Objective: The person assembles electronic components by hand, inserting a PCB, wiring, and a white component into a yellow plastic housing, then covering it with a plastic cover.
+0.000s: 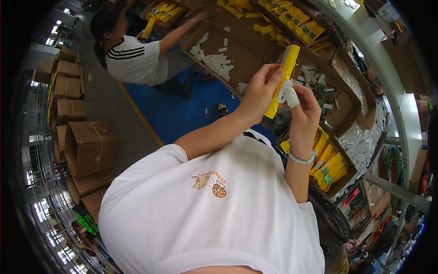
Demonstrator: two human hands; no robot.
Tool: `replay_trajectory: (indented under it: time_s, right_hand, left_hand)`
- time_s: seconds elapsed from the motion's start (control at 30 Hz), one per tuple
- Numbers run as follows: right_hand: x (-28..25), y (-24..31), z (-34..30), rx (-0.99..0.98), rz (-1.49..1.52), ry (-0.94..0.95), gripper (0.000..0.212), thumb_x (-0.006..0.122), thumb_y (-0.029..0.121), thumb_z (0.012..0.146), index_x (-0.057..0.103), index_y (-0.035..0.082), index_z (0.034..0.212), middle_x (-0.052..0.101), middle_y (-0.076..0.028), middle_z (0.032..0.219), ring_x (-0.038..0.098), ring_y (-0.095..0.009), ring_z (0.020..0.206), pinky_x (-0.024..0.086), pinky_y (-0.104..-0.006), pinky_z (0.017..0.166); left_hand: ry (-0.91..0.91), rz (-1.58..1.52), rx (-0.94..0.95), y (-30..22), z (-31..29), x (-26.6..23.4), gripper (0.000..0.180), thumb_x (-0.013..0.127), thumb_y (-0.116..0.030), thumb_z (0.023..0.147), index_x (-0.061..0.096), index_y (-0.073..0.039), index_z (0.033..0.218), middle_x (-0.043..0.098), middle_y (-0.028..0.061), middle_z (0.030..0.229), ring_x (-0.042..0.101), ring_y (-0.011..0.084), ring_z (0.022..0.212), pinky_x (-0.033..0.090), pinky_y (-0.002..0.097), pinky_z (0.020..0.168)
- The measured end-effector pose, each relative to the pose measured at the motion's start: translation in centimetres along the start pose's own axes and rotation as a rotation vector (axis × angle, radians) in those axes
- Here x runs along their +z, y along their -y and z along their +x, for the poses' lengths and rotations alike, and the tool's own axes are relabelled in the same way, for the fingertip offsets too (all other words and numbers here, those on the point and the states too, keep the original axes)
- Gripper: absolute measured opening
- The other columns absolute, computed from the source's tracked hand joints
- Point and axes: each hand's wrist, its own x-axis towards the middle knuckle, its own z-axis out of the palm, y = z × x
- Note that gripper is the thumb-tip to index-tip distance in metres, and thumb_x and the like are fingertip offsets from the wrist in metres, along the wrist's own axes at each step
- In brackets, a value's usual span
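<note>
My left hand (261,93) is closed round a long yellow plastic casing (288,61), its thumb lying along the side. The casing is tilted, its upper end leaning to the right. My right hand (305,119) has its fingers bent at the casing's middle, pinching a small white plastic piece (285,90) against it. A white wrap (293,100) covers one right fingertip. Thin reddish wire shows beside the casing. Whether the white piece is joined to the casing, I cannot tell.
Loose white parts (214,64) lie on the cardboard-covered bench. Cardboard boxes of yellow casings stand at the far right (292,20) and by my right forearm (328,166). A co-worker (132,55) works at far left. Stacked cartons (86,146) stand left, beyond blue flooring (150,107).
</note>
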Motion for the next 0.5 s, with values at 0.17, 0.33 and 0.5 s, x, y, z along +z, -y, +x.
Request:
replay_trajectory:
  time_s: [0.17, 0.33, 0.5]
  right_hand:
    - [-0.55, -0.12, 0.20, 0.082, 0.070, 0.008, 0.019, 0.057, -0.001, 0.088, 0.057, -0.005, 0.106, 0.062, -0.008, 0.095, 0.060, -0.013, 0.082, 0.052, -0.0255, 0.069]
    - [-0.74, -0.22, 0.03, 0.063, 0.078, -0.002, 0.022, 0.056, -0.002, 0.087, 0.057, -0.005, 0.109, 0.062, -0.009, 0.099, 0.060, -0.013, 0.084, 0.052, -0.0254, 0.068]
    - [-0.62, -0.02, 0.33, 0.036, -0.015, 0.028, 0.023, 0.055, -0.005, 0.086, 0.056, -0.005, 0.109, 0.062, -0.009, 0.099, 0.060, -0.014, 0.084, 0.053, -0.0259, 0.069]
  left_hand:
    - [-0.018, 0.035, 0.022, 0.59, 0.09, -0.26, 0.031, 0.049, -0.026, 0.098, 0.048, -0.002, 0.117, 0.060, 0.0064, 0.089, 0.059, 0.0087, 0.071, 0.049, 0.0239, 0.054]
    - [0.009, 0.070, 0.071, 0.89, 0.16, -0.40, 0.031, 0.050, -0.025, 0.098, 0.048, -0.001, 0.118, 0.061, 0.0078, 0.092, 0.058, 0.0090, 0.073, 0.049, 0.0246, 0.056]
    - [0.012, 0.067, 0.014, 0.78, 0.24, -0.54, 0.032, 0.050, -0.024, 0.097, 0.047, 0.000, 0.118, 0.061, 0.0082, 0.092, 0.058, 0.0092, 0.073, 0.048, 0.0246, 0.059]
